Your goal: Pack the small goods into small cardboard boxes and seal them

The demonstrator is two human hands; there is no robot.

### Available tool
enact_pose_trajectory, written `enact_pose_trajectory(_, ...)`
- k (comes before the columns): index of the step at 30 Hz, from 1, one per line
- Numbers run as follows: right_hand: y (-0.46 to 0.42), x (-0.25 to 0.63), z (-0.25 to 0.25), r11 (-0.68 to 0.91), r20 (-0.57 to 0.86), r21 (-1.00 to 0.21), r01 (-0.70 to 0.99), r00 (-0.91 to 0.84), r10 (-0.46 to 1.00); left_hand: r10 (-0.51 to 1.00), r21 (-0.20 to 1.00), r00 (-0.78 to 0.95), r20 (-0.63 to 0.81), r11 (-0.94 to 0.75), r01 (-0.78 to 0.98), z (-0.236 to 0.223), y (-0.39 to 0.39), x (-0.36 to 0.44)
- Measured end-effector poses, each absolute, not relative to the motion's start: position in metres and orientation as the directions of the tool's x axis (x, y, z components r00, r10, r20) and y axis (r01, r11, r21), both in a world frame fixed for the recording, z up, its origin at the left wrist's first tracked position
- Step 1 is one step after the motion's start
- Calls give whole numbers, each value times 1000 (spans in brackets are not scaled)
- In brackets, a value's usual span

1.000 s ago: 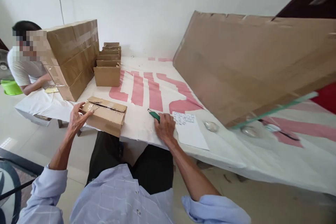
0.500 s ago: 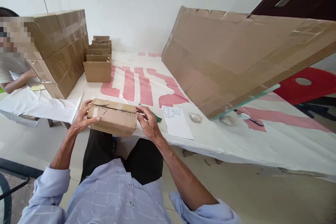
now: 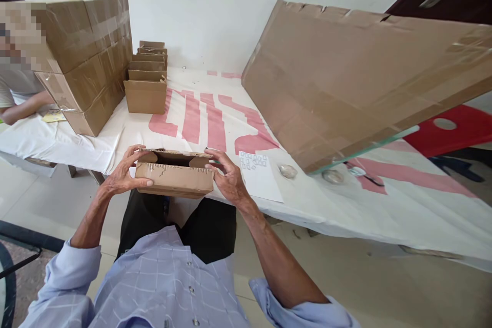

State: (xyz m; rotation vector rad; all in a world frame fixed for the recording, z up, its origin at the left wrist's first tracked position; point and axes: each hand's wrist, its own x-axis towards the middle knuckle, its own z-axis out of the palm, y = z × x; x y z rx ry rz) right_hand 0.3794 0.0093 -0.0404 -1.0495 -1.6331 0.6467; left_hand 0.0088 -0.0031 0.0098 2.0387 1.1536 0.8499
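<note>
Left hand [image 3: 125, 174]: partly open, grasping the left end of a cardboard box [image 3: 175, 182], thumb flat along the near face, fingers over the top edge. Right hand [image 3: 229, 179]: fingers spread and curved, gripping the right end at the upper corner. Box located at the near edge of the surface [image 3: 326, 210], before the torso, its top slot gaping; whether its base bears on the cloth cannot be determined. Both forearms bare, angled inward from rolled sleeves [image 3: 73, 266]. Paper sheet [image 3: 261, 182] lies just beyond the right hand.
</note>
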Motion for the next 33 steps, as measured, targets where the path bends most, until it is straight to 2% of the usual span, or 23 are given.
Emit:
enact_pose_trajectory(9,22,381,-19,369,373,-874,316,-51,926,879,762,407,248,-437,479,5,-10,8)
enact_pose_trajectory(13,27,379,-9,372,368,-876,306,-75,927,869,769,420,261,-450,454,8,-8,10)
enact_pose_trajectory(25,62,364,20,315,274,-900,302,-171,946,906,824,353,234,-377,422,11,13,24)
enact_pose_trajectory(29,76,361,22,353,299,-860,368,-196,934,911,825,344,226,-366,430,10,18,25)
enact_pose_trajectory(33,85,355,26,453,396,-756,472,-221,891,909,821,352,226,-371,433,10,21,25)
